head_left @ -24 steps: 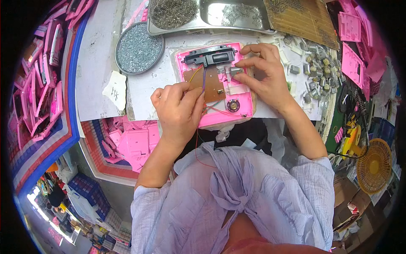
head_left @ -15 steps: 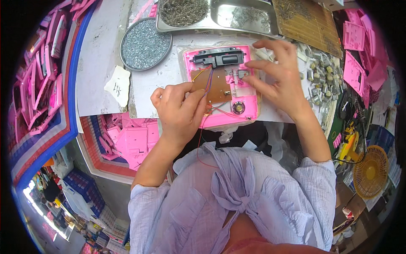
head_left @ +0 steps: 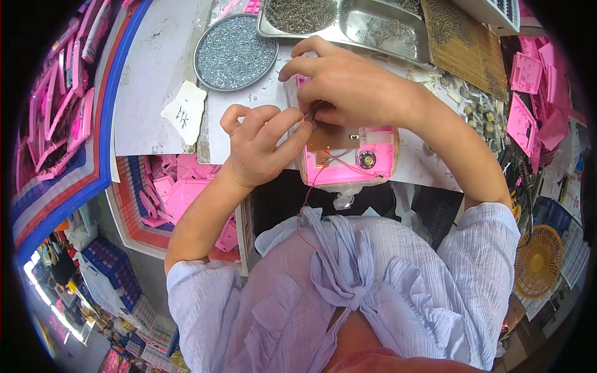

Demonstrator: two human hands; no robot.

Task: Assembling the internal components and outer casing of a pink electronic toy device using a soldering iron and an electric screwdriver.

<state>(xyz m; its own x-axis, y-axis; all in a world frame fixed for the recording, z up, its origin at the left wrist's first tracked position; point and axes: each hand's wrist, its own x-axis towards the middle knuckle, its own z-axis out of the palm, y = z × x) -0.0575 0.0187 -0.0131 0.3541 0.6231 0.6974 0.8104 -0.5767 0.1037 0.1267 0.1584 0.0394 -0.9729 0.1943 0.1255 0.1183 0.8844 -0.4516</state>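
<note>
"So, where is the pink case (head_left: 387, 149) found?"

"It is set on the bench (head_left: 216, 124), in front of the person's body. Its upper part is mostly covered by the right hand (head_left: 357, 86)."

"And how are the hands held?"

"The left hand (head_left: 261, 140) is narrow: thin wires (head_left: 304, 116) are pinched between its thumb and forefinger, over the case's left side. The right hand is arched, its outer fingers spread, its thumb and forefinger bent close to the left fingertips. Whether anything is gripped by it cannot be told."

"What is left uncovered inside the case?"

"Part of a brown board (head_left: 329, 138) is shown, with a round speaker (head_left: 367, 160) near the lower right corner."

"And what is placed around it?"

"Beyond the left hand, a round dish (head_left: 231, 89) is filled with small metal pieces (head_left: 236, 53). A steel tray (head_left: 356, 18) is set beside it. On the left a torn white scrap (head_left: 186, 109) is laid; on the right small grey parts (head_left: 477, 117) are heaped."
</note>
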